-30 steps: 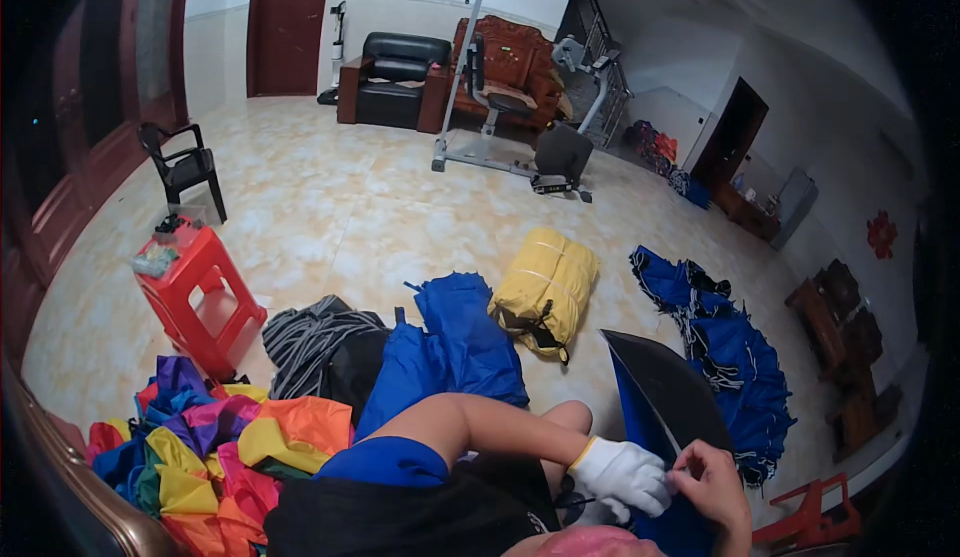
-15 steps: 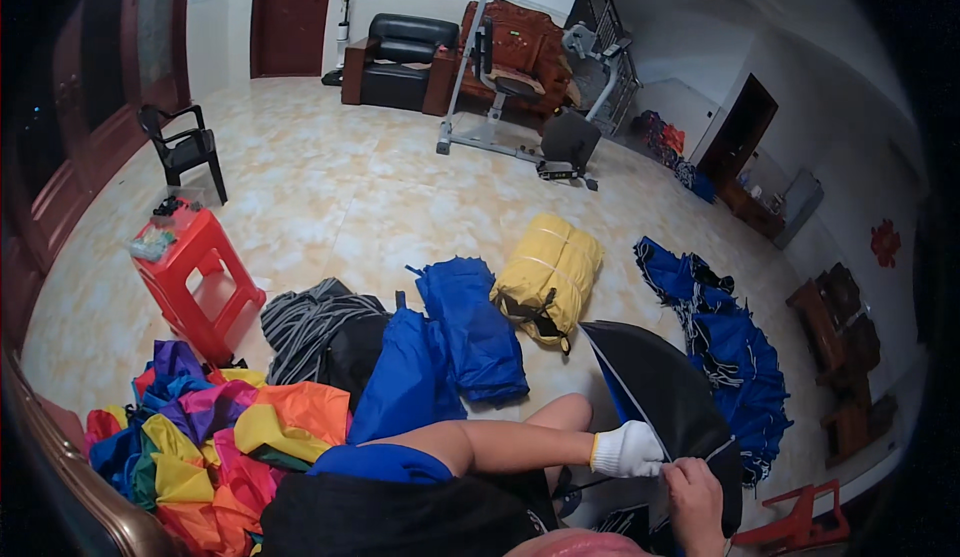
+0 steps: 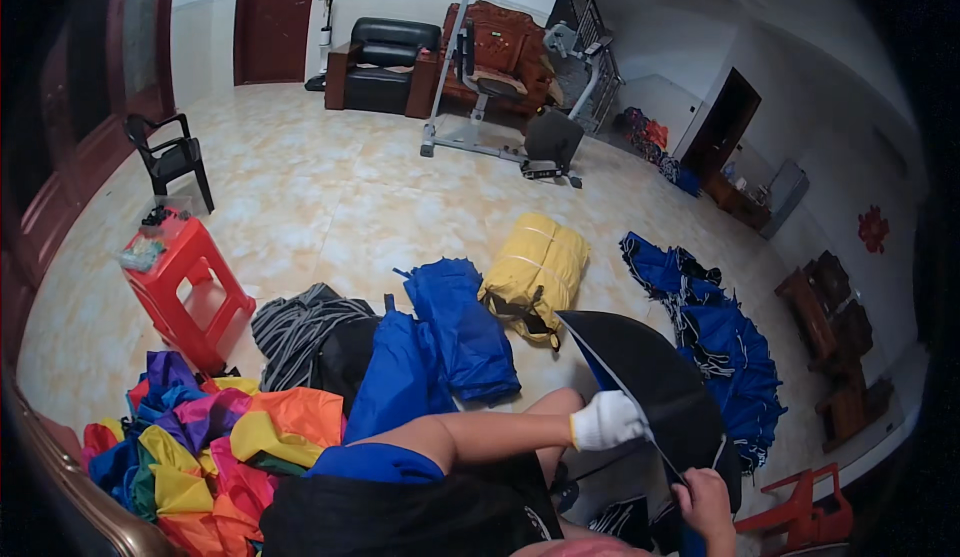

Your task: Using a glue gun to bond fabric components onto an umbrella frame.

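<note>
A curved panel of black fabric (image 3: 655,372) with a blue underside and a pale edge stands before me at the right; it resembles an umbrella canopy, but its kind is not certain. My left hand (image 3: 608,421), in a white knit glove, reaches across and grips the pale edge. Lower on the same edge, my bare right hand (image 3: 706,502) pinches the fabric between thumb and fingers. A short gap of edge separates the two hands. My left fingertips are partly hidden by the cloth.
Colourful fabric (image 3: 215,447) lies heaped at left, beside a red stool (image 3: 195,292). Folded blue fabric (image 3: 460,327), a grey corded bundle (image 3: 310,332) and a tied yellow bundle (image 3: 540,267) lie ahead. Blue fabric with white cords (image 3: 725,347) spreads at right, near a red plastic stool (image 3: 805,512).
My hands, which met at the fabric's edge, are now apart: the left has moved up along it, the right a little lower and to the right. The whole view has shifted slightly.
</note>
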Available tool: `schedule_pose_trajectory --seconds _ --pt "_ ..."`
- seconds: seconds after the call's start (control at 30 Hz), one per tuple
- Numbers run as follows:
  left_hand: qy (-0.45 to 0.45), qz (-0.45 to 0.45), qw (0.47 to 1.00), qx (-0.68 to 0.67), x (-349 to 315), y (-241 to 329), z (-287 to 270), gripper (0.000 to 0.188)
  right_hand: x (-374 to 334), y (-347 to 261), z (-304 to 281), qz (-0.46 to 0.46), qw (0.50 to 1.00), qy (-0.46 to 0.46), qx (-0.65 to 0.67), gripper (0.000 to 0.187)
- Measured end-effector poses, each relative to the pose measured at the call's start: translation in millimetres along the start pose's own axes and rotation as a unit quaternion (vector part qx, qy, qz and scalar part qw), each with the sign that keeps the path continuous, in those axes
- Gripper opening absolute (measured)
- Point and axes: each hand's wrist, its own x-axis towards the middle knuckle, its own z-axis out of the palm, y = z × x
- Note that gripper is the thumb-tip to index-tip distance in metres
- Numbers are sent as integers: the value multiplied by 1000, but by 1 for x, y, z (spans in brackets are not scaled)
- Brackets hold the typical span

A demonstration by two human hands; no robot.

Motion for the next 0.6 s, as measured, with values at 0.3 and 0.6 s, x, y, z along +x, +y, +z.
schedule_pose_trajectory --seconds 0.3,0.6 --pt "151 43 987 43 -45 -21 -60 31 -39 98 12 109 976 15 -190 5" --pt "135 -173 966 -140 -86 -84 -61 38 -85 29 -10 -16 964 207 -166 19"
